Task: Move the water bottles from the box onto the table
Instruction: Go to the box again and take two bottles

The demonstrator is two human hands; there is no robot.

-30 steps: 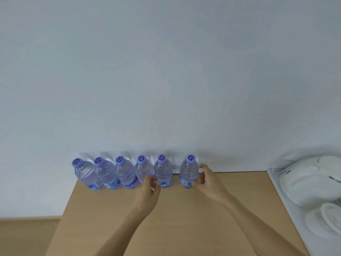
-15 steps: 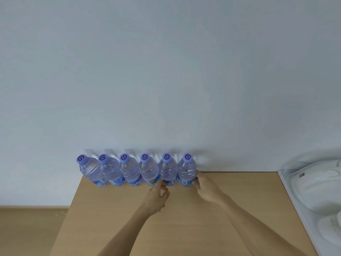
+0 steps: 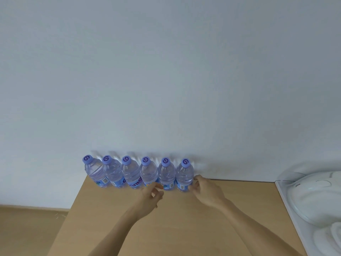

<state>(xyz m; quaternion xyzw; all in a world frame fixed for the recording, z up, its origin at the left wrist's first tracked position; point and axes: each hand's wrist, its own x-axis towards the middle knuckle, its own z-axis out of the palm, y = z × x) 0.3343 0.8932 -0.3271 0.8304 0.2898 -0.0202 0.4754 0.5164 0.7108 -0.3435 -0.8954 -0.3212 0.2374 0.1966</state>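
Pale wood table (image 3: 166,228) against a white wall (image 3: 166,71) bears six upright water bottles (image 3: 132,174) in a touching row at its far edge, the right hand (image 3: 206,191) curling its fingers against the rightmost bottle (image 3: 184,175), the left hand (image 3: 151,196) loosely curled, holding nothing.

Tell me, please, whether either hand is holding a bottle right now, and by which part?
The right hand touches the rightmost bottle low on its right side, at the label. The left hand holds nothing, its fingertips just before the row.
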